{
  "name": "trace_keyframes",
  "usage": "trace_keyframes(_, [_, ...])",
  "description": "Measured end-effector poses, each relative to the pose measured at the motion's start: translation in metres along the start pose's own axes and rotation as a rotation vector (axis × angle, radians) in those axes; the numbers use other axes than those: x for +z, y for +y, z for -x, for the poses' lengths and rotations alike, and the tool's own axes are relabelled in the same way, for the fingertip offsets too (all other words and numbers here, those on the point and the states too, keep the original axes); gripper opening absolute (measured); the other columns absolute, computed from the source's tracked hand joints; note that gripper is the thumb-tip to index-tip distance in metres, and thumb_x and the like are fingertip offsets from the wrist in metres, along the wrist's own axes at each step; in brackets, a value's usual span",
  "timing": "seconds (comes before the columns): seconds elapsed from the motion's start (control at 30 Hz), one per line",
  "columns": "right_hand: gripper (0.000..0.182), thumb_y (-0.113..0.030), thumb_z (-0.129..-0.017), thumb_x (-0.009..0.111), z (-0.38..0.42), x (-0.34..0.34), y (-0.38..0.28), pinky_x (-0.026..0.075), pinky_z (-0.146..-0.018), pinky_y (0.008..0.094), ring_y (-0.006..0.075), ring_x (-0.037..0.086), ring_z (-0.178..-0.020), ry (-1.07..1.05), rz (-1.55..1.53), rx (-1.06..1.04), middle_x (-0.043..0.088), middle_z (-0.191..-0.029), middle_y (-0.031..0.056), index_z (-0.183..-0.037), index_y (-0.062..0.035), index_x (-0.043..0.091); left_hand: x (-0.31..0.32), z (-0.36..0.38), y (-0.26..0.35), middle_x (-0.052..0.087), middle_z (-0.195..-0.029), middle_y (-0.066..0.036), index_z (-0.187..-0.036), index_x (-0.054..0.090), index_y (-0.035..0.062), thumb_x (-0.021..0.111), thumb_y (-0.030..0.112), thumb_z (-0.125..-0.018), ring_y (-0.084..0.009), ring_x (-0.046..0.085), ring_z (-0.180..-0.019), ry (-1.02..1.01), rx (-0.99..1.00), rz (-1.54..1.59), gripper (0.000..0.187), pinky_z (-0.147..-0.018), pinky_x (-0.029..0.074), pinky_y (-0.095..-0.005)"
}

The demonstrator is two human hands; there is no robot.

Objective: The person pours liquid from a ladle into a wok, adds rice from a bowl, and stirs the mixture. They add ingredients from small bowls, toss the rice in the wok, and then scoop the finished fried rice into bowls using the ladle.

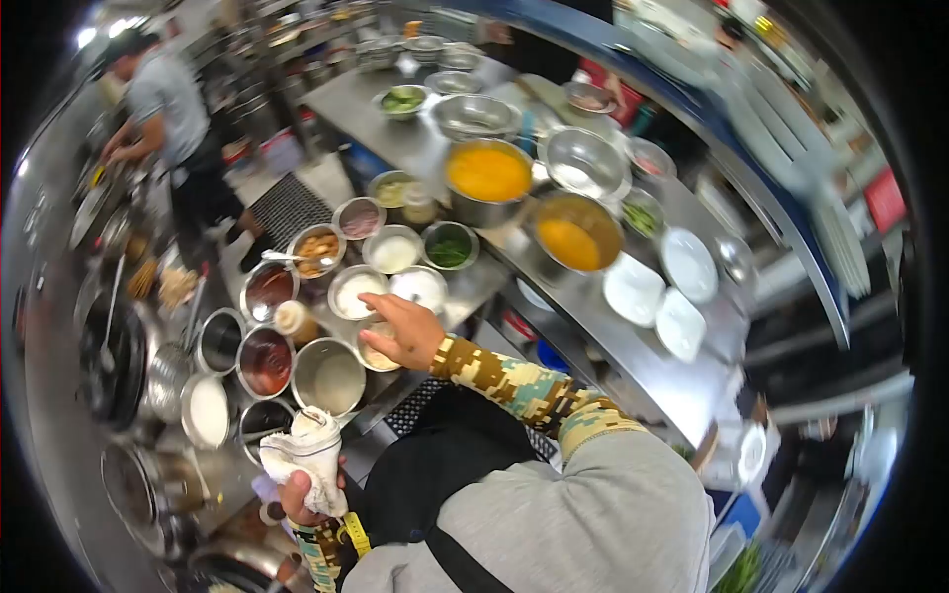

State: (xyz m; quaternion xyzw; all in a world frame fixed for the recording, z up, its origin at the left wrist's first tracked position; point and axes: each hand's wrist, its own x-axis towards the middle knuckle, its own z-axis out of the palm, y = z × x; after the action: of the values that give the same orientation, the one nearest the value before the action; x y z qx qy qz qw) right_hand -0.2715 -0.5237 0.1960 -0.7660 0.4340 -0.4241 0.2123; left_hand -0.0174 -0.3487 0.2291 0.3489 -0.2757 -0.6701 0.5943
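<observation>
Stainless steel is running through this busy kitchen, and a long desk (633, 366) is carrying rows of round metal bowls holding sauces, powders and chopped greens. Near the front edge, the right hand (403, 331) is reaching out over a small bowl of pale seasoning (374, 354), its fingers (381, 308) lying together and pointing toward the white powder bowl (356, 292) just beyond; whether they are pinching anything, I cannot tell. The forearm, in a camouflage-patterned sleeve (514, 385), is stretching diagonally from the lower right up to the left. Lower down, the left hand (297, 494) is closing its fingers around a crumpled white cloth (306, 450), which is standing bunched with its long axis roughly upright, its top pointing toward the empty steel pot (328, 376). Farther along the desk, two large bowls of orange sauce (487, 173) are sitting beside stacked white plates (657, 292). At the far left, another person in a grey shirt (168, 99) is working at the stoves.
</observation>
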Motion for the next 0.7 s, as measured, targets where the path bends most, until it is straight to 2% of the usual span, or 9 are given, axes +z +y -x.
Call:
trace_keyframes(0.1, [0.043,-0.025,-0.084,0.067,0.074,-0.059,-0.014,0.052,-0.073,0.0337,0.0264,0.065,-0.083,-0.043,0.075,0.360,0.065,-0.095,0.0132,-0.121,-0.0054,0.056,0.043,-0.021,0.000,0.062,-0.099,-0.027,-0.127,0.038,-0.0119,0.066,0.031,-0.077,-0.0267,0.066,-0.072,-0.141,-0.082,-0.039,0.072,-0.054,0.055,-0.0304])
trace_keyframes(0.17, [0.036,-0.025,-0.084,0.067,0.141,-0.074,-0.009,0.052,-0.072,0.0336,0.0256,0.066,-0.080,0.125,0.025,0.482,0.067,-0.090,0.0132,-0.114,-0.0053,0.061,0.050,-0.028,-0.013,0.062,-0.099,-0.027,-0.128,0.038,-0.0123,0.066,0.029,-0.076,-0.0258,0.066,-0.072,-0.247,-0.195,-0.051,0.072,-0.057,0.055,-0.0303])
trace_keyframes(0.23, [0.031,-0.026,-0.084,0.067,0.203,-0.097,0.007,0.052,-0.070,0.0347,0.0264,0.066,-0.078,0.088,0.190,0.571,0.067,-0.088,0.0144,-0.106,-0.0048,0.065,0.054,-0.028,-0.026,0.062,-0.100,-0.027,-0.128,0.038,-0.0125,0.066,0.030,-0.075,-0.0255,0.066,-0.072,-0.364,-0.272,-0.063,0.073,-0.058,0.056,-0.0304])
trace_keyframes(0.37, [0.026,-0.026,-0.083,0.065,0.271,-0.178,0.030,0.053,-0.068,0.0369,0.0296,0.066,-0.077,0.234,0.545,0.797,0.067,-0.088,0.0158,-0.098,-0.0044,0.068,0.078,-0.016,-0.056,0.062,-0.100,-0.027,-0.128,0.039,-0.0116,0.065,0.025,-0.078,-0.0254,0.066,-0.072,-0.484,-0.353,0.049,0.068,-0.059,0.056,-0.0306])
trace_keyframes(0.43, [0.031,-0.033,-0.083,0.061,0.283,-0.218,0.037,0.050,-0.082,0.0421,0.0327,0.063,-0.095,0.387,0.545,0.958,0.068,-0.100,0.0127,-0.104,-0.0115,0.067,0.090,-0.006,-0.068,0.063,-0.098,-0.027,-0.128,0.039,-0.0114,0.064,0.023,-0.078,-0.0254,0.066,-0.068,-0.458,-0.351,0.033,0.065,-0.057,0.057,-0.0301])
trace_keyframes(0.5, [0.031,-0.033,-0.082,0.061,0.291,-0.254,0.049,0.050,-0.083,0.0421,0.0335,0.063,-0.095,0.425,0.623,0.985,0.067,-0.101,0.0132,-0.104,-0.0119,0.068,0.101,-0.001,-0.079,0.063,-0.099,-0.027,-0.128,0.039,-0.0116,0.065,0.024,-0.078,-0.0255,0.066,-0.066,-0.473,-0.396,0.033,0.066,-0.056,0.057,-0.0300])
trace_keyframes(0.7, [0.029,-0.031,-0.082,0.063,0.299,-0.333,0.093,0.049,-0.084,0.0408,0.0320,0.061,-0.097,0.433,0.643,0.913,0.065,-0.103,0.0131,-0.103,-0.0119,0.068,0.166,0.009,-0.120,0.064,-0.093,-0.026,-0.124,0.044,-0.0114,0.064,0.030,-0.078,-0.0237,0.065,-0.063,-0.380,-0.220,0.013,0.065,-0.054,0.055,-0.0299])
